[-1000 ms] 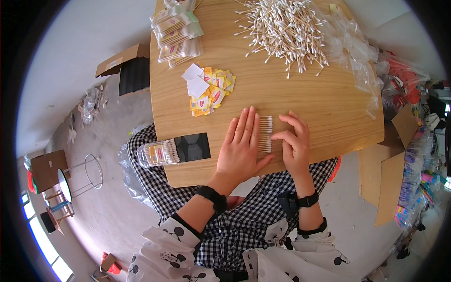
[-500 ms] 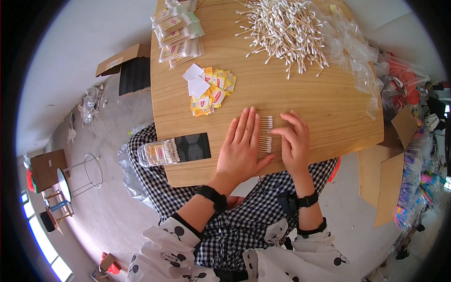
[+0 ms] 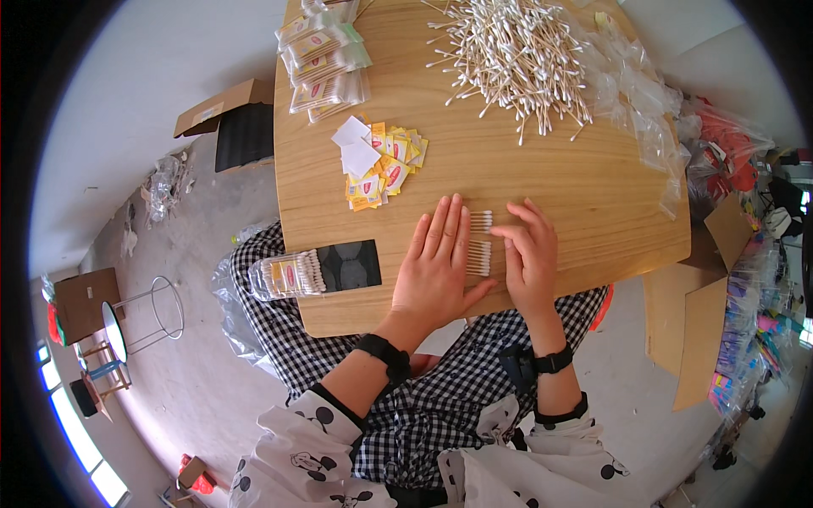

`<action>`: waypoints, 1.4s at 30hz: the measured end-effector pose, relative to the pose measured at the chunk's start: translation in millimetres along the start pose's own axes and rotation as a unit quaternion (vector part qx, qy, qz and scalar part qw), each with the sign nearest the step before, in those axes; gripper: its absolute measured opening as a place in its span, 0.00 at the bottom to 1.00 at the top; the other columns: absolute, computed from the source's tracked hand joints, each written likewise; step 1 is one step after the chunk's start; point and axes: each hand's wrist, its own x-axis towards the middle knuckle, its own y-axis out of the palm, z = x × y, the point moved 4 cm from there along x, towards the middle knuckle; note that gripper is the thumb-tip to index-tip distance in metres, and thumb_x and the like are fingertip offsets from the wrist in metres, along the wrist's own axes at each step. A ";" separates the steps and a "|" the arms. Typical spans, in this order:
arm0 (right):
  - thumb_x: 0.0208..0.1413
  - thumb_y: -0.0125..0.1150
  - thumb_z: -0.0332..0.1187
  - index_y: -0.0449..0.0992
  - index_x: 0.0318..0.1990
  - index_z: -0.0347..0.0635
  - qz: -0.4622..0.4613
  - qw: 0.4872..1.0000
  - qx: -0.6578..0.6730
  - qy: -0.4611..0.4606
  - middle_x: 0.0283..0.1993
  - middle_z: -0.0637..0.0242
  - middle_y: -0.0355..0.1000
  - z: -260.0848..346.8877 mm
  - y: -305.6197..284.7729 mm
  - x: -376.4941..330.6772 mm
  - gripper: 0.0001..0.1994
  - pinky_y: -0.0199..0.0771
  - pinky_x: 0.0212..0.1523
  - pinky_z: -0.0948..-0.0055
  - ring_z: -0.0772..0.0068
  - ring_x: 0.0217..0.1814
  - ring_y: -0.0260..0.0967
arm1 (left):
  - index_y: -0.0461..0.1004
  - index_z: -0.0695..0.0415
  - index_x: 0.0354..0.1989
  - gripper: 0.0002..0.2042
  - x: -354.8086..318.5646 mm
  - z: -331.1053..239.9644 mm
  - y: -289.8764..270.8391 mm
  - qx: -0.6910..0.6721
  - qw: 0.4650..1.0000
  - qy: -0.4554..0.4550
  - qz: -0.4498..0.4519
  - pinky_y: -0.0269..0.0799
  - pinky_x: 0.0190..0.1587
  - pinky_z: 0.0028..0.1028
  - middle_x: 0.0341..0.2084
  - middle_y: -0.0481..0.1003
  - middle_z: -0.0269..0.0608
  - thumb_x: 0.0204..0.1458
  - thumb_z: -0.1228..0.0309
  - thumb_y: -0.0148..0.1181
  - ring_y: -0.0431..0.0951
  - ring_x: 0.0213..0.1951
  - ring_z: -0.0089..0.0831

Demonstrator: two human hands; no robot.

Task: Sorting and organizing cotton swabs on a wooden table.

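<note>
My left hand (image 3: 432, 271) lies flat on the wooden table with fingers stretched out, over a row of cotton swabs (image 3: 480, 258) whose white tips stick out on its right. My right hand (image 3: 532, 254) is open beside those tips, index finger pointing left at a gap that splits the row into two groups. Whether that fingertip touches a swab, I cannot tell. Left of my left hand, a clear bag of swabs with a printed card (image 3: 288, 273) rests against a dark patterned pad (image 3: 351, 264) at the table's edge.
A large heap of loose cotton swabs (image 3: 517, 68) lies at the far side, with clear plastic bags (image 3: 648, 127) to its right. Small yellow and white cards (image 3: 385, 165) are piled left of centre. Filled packets (image 3: 326, 63) are stacked far left. An open carton (image 3: 690, 305) stands right of the table.
My right index finger has shifted slightly away from me along the swab tips, and the gap in the row looks wider. My left hand stays flat in place.
</note>
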 end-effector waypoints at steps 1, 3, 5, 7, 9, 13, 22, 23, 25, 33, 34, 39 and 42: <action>0.56 0.54 0.23 0.79 0.40 0.46 0.002 1.000 -0.005 -0.006 0.57 0.62 0.70 -0.8 0.1 -0.7 0.09 0.60 0.63 0.56 0.51 0.66 0.61 | 0.50 0.71 0.69 0.48 0.1 0.0 -0.5 0.001 1.000 -0.001 -0.003 0.39 0.73 0.41 0.71 0.48 0.58 0.54 0.38 0.51 0.44 0.74 0.45; 0.56 0.54 0.24 0.79 0.40 0.46 0.004 1.000 -0.012 -0.012 0.57 0.61 0.70 -1.8 0.4 -1.2 0.09 0.60 0.63 0.56 0.52 0.66 0.61 | 0.50 0.71 0.69 0.48 0.1 0.0 0.2 -0.002 1.000 0.000 -0.002 0.39 0.73 0.41 0.71 0.48 0.58 0.54 0.38 0.51 0.44 0.74 0.45; 0.57 0.55 0.25 0.79 0.41 0.47 0.004 1.000 -0.014 -0.020 0.57 0.61 0.70 -1.5 0.7 -0.7 0.09 0.60 0.63 0.56 0.52 0.66 0.61 | 0.50 0.71 0.69 0.48 0.0 0.2 0.2 -0.004 1.000 0.000 -0.001 0.39 0.73 0.41 0.71 0.48 0.58 0.54 0.38 0.51 0.44 0.74 0.45; 0.58 0.55 0.25 0.79 0.41 0.47 0.000 1.000 -0.012 -0.014 0.58 0.61 0.69 1.5 1.0 0.3 0.08 0.60 0.63 0.56 0.52 0.67 0.61 | 0.50 0.71 0.69 0.48 -0.2 0.8 -0.6 -0.008 1.000 -0.003 -0.004 0.40 0.73 0.41 0.71 0.48 0.58 0.54 0.39 0.51 0.44 0.74 0.46; 0.58 0.55 0.26 0.79 0.41 0.47 -0.003 1.000 -0.013 -0.006 0.58 0.61 0.69 2.4 0.2 0.8 0.08 0.60 0.63 0.56 0.52 0.67 0.61 | 0.50 0.71 0.69 0.48 -0.2 0.7 0.1 -0.010 1.000 -0.001 -0.004 0.40 0.73 0.41 0.71 0.48 0.58 0.54 0.39 0.51 0.44 0.74 0.46; 0.59 0.55 0.26 0.79 0.42 0.48 0.005 1.000 -0.027 -0.007 0.60 0.61 0.68 2.0 0.5 1.0 0.08 0.59 0.63 0.55 0.52 0.67 0.60 | 0.50 0.71 0.69 0.48 1.3 -0.4 0.1 -0.012 1.000 0.000 -0.008 0.40 0.73 0.41 0.71 0.48 0.58 0.54 0.39 0.51 0.44 0.74 0.46; 0.54 0.62 0.27 0.79 0.36 0.47 -0.021 0.999 0.030 0.007 0.62 0.60 0.66 0.7 -1.9 29.6 0.03 0.57 0.65 0.52 0.47 0.70 0.56 | 0.53 0.71 0.68 0.46 -1.5 -0.3 -3.7 -0.040 0.999 -0.008 -0.023 0.43 0.72 0.43 0.71 0.50 0.58 0.55 0.40 0.51 0.46 0.73 0.46; 0.53 0.64 0.28 0.79 0.35 0.47 0.000 1.000 0.011 -0.021 0.63 0.60 0.66 2.5 -0.6 34.9 0.03 0.57 0.65 0.51 0.46 0.70 0.55 | 0.53 0.71 0.68 0.46 -2.1 -0.1 -3.2 -0.041 0.999 -0.005 -0.022 0.43 0.72 0.43 0.71 0.50 0.58 0.55 0.40 0.51 0.46 0.73 0.46; 0.53 0.64 0.28 0.79 0.34 0.47 0.006 1.000 -0.001 -0.025 0.63 0.60 0.65 -1.1 2.3 39.3 0.02 0.57 0.65 0.51 0.45 0.70 0.54 | 0.50 0.70 0.69 0.48 -6.1 0.5 -4.1 -0.046 0.998 0.008 -0.040 0.42 0.72 0.47 0.71 0.49 0.58 0.51 0.42 0.58 0.45 0.74 0.47; 0.53 0.65 0.29 0.78 0.35 0.47 -0.038 0.999 -0.030 -0.003 0.62 0.58 0.66 -22.0 -2.8 37.6 0.03 0.57 0.65 0.51 0.44 0.71 0.54 | 0.54 0.68 0.68 0.47 -18.4 0.7 -2.5 -0.016 1.000 -0.001 0.003 0.42 0.72 0.47 0.71 0.53 0.53 0.51 0.40 0.55 0.48 0.73 0.43; 0.52 0.66 0.29 0.78 0.36 0.47 -0.032 0.999 -0.016 -0.001 0.62 0.58 0.66 -17.3 -7.0 34.0 0.05 0.57 0.65 0.51 0.45 0.71 0.54 | 0.54 0.68 0.68 0.47 -18.3 1.2 -2.1 -0.014 1.000 -0.008 0.014 0.42 0.72 0.47 0.70 0.53 0.53 0.51 0.40 0.55 0.48 0.73 0.43; 0.47 0.70 0.29 0.77 0.37 0.45 0.008 0.999 0.027 0.022 0.62 0.58 0.66 -1.8 -10.5 17.5 0.09 0.58 0.65 0.52 0.45 0.71 0.54 | 0.55 0.68 0.68 0.48 -13.5 -1.4 -2.4 -0.012 0.999 -0.007 0.029 0.43 0.72 0.46 0.70 0.53 0.54 0.50 0.38 0.54 0.49 0.73 0.44; 0.47 0.70 0.28 0.76 0.38 0.45 0.011 0.999 0.030 0.036 0.62 0.58 0.66 -4.0 -6.7 13.1 0.11 0.58 0.65 0.52 0.45 0.71 0.54 | 0.55 0.69 0.68 0.48 -13.3 -1.8 -2.4 -0.007 0.999 -0.009 0.032 0.43 0.72 0.46 0.70 0.53 0.55 0.50 0.37 0.54 0.49 0.73 0.44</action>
